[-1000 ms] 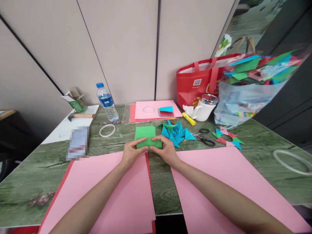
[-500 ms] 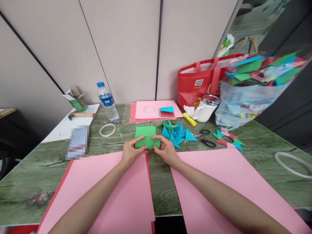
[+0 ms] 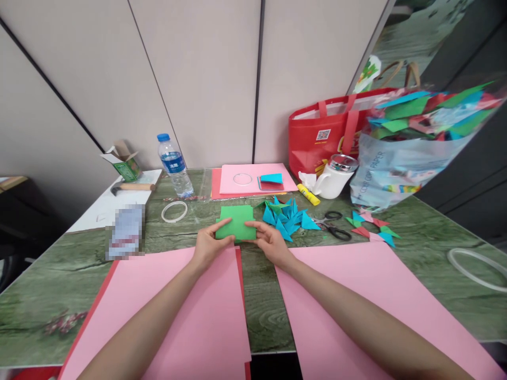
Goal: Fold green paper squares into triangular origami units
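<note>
Between my two hands is a green piece of paper point(image 3: 236, 228), held up at a slight tilt above the table. My left hand point(image 3: 209, 244) pinches its left edge, thumb below and forefinger across the front. My right hand point(image 3: 271, 244) grips the right edge in the same way. Just behind it, more green paper shows, perhaps a stack on the table; how the two meet is hidden. To the right of my right hand lies a heap of folded blue paper pieces point(image 3: 288, 219) with some green among them. Pink sheets point(image 3: 190, 311) lie under both forearms.
Scissors point(image 3: 336, 226), a ring of folded coloured pieces point(image 3: 372, 228) and a glue stick point(image 3: 308, 194) lie at right. Behind stand a white mug point(image 3: 331, 179), a red bag point(image 3: 312, 137) and a plastic bag of folded paper point(image 3: 390, 169). A bottle point(image 3: 176, 169) and hammer point(image 3: 134, 186) are left.
Both hands have shifted the held green paper slightly left, so more of the green behind it shows. My right fingers are straighter along its edge. Everything else stays in place.
</note>
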### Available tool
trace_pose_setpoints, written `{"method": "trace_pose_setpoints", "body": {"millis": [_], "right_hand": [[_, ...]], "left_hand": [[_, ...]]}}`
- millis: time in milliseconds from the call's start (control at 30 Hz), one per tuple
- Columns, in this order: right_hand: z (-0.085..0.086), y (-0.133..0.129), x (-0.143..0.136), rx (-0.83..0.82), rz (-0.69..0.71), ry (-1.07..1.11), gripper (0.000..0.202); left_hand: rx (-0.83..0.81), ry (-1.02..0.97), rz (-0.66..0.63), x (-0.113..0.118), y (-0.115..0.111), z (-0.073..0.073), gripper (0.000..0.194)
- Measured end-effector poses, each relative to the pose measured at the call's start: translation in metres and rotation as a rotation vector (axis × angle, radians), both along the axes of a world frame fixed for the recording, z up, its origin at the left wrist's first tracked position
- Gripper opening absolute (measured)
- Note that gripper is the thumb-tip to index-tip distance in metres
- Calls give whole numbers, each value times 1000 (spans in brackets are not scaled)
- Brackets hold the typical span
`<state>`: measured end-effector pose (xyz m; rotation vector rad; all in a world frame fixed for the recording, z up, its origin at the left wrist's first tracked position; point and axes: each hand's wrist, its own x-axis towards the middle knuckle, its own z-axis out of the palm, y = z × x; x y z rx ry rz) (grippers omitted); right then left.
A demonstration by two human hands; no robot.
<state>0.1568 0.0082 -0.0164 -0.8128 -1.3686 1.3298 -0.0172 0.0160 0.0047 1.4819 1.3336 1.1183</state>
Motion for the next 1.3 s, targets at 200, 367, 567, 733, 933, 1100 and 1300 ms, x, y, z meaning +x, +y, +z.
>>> {"method": "trace_pose_setpoints", "body": {"millis": [200,367,567,733,933,1100,1300], "right_hand": [[0,0,0,144,-196,-257,21],[-4,2,1,204,-220,-350,14],[-1,2,2,204,-219,-356,15],[-2,7,2,125,-219,-247,21],[3,7,3,-66,-148,-77,23],[2,6,2,-135,-129,-9,31],[-2,7,2,-22,-244,65,58]], "left_hand": [[53,50,-20,4,-3,-2,56],[111,86,-42,9,-9,1,55],[99,25,-82,11,-9,2,54],[44,-83,-123,10,-6,0,58],[-54,-211,-167,6,-5,-1,62],[-9,-276,-234,5,-2,-2,67],[-10,-347,-86,9,0,-2,60]]}}
